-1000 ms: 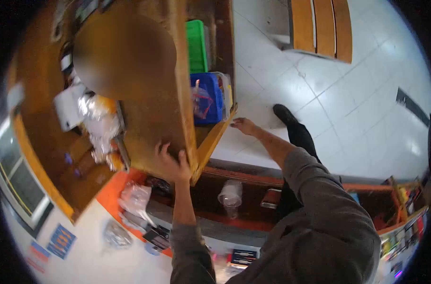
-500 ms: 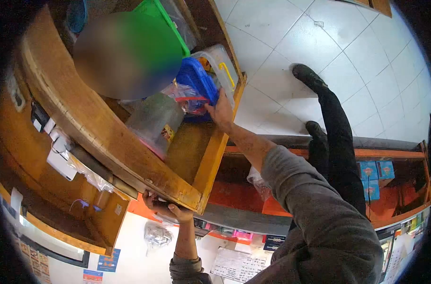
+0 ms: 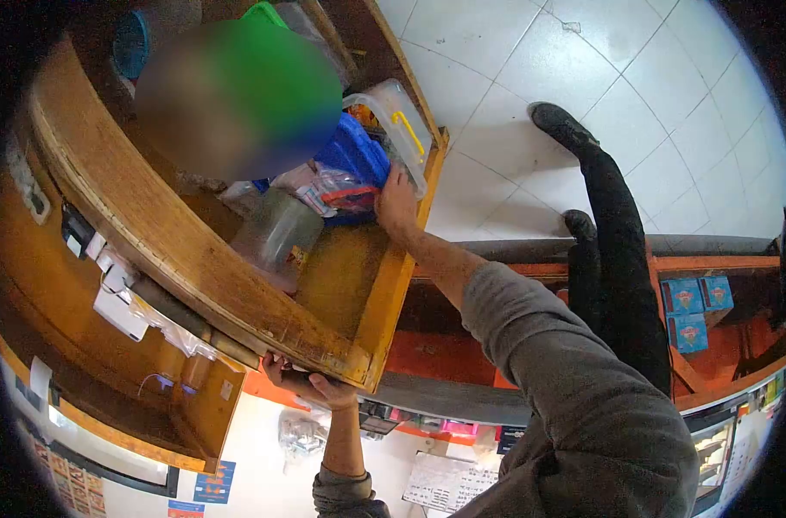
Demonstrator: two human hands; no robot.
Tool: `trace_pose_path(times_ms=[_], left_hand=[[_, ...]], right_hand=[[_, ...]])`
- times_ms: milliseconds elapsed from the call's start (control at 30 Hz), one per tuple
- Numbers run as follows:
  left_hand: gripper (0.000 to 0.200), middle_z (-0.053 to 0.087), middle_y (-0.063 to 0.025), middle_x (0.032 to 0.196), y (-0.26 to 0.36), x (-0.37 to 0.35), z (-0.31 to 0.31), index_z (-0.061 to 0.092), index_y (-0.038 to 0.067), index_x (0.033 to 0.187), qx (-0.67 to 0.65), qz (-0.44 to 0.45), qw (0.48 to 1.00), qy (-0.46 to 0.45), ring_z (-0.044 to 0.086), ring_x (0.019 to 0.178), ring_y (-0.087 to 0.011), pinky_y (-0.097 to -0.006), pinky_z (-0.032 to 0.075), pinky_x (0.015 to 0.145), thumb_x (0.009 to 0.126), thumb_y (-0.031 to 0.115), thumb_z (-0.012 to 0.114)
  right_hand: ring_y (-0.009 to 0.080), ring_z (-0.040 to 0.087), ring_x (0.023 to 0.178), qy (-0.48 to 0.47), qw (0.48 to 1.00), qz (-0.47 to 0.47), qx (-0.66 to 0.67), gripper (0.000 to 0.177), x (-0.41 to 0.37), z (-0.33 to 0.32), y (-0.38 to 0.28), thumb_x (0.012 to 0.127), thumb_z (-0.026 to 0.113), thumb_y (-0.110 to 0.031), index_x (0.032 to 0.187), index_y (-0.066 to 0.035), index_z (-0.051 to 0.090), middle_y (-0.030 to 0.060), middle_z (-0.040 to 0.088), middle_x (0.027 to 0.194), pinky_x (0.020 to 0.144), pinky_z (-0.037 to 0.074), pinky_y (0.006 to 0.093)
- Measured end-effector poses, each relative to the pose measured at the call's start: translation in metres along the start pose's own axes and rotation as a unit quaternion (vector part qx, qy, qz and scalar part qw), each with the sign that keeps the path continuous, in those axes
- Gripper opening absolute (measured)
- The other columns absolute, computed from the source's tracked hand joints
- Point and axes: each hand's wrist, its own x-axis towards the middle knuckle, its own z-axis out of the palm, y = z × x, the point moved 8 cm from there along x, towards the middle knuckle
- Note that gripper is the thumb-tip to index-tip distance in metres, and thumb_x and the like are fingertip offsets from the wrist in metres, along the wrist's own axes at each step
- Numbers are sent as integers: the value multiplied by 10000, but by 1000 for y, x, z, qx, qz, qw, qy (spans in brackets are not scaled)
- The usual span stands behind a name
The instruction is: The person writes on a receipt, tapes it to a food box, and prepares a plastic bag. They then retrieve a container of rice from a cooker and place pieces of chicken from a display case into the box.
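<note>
My right hand [image 3: 397, 207] reaches over the side of a wooden compartment, its fingers bent against the rim of a blue plastic container [image 3: 351, 147]. Part of the fingertips is hidden. Right beside it stands a clear plastic box [image 3: 399, 121] with a yellow handle. Clear bags with a red strip [image 3: 350, 192] lie against the blue container, and a cloudy clear plastic tub [image 3: 282, 226] rests nearby. My left hand [image 3: 315, 388] is curled around the lower corner edge of the wooden frame [image 3: 337, 354], palm up under it. A dark shape shows between its fingers.
A large blurred patch covers part of the compartment, with a green plastic rim [image 3: 263, 13] above it. A round blue-green container [image 3: 131, 43] sits further left. Blue boxes [image 3: 688, 332] stand on an orange-edged shelf at right. White floor tiles [image 3: 488, 104] lie beyond.
My right hand's fingers have drawn in closer to the blue container's rim. Clear bags and the tub sit slightly differently. My left hand stays at the frame's corner; the view has shifted a little.
</note>
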Motion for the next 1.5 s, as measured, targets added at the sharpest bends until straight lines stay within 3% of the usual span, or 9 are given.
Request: trace_pose_path(times_ms=[100,233,300,633,700,867,1133,1200,1500], left_hand=[[784,334,-207,1330,-6,-3,0,344,-15,1294,-9,2,1000,7,325,1267,-328,-483,288,1033,859,630,441],[785,336,-208,1326,-10,-5,-4,341,-19,1290,0,12,1000,13,336,1260,-337,-501,284,1032,858,629,440],[767,336,-214,1320,1,-3,-2,346,-13,1277,3,13,1000,9,339,1257,-335,-504,285,1035,861,625,430],[733,289,-209,1344,-2,-9,-5,356,98,1213,47,18,999,18,301,1308,-368,-568,256,1074,821,717,394],[745,287,-201,1352,-10,-17,-11,350,101,1212,72,-7,997,1,271,1331,-366,-577,231,1095,823,735,375],[710,301,-178,1331,18,7,1,365,117,1178,44,83,995,40,258,1333,-347,-586,204,1108,818,727,410],[810,315,-206,1305,-15,-12,-9,350,96,1302,14,11,1000,-9,335,1271,-340,-533,295,1057,795,717,471],[662,307,-201,1283,-24,-19,-8,383,102,1111,-5,-11,1000,-7,288,1277,-325,-530,255,1065,817,690,461],[684,306,-202,1280,20,12,5,378,90,1136,9,-7,1000,-5,299,1260,-326,-530,262,1056,818,691,458]], right_hand=[[460,488,1110,120,991,-19,-63,648,-15,-38,-51,757,697,-122,1313,22,396,282,480,1230,961,408,521],[418,426,1238,-109,941,-314,68,599,-64,5,-167,760,713,-234,1292,-44,511,221,444,1346,1030,361,511],[391,418,1266,-31,879,-476,-12,520,-99,71,-204,884,566,-261,1315,9,454,209,476,1328,1037,362,530],[356,424,1275,-143,807,-488,-302,502,-123,249,-272,966,488,-329,1352,-13,433,203,439,1396,1033,363,517],[342,535,1184,-130,897,-384,-176,523,-108,259,-261,958,510,-357,1370,-43,441,154,485,1385,915,460,512],[333,653,883,-154,939,-306,29,317,-97,270,-268,889,566,-299,1081,-52,623,165,650,1000,788,523,495],[368,676,782,-163,926,-310,141,280,-20,140,-348,847,601,-288,948,-36,671,186,688,866,713,535,509],[380,674,774,-168,920,-314,164,282,5,108,-370,838,608,-289,928,-30,672,192,687,853,699,534,516],[448,646,869,-4,957,-196,214,484,177,29,-285,759,752,-349,1000,47,612,286,658,917,787,523,527]])
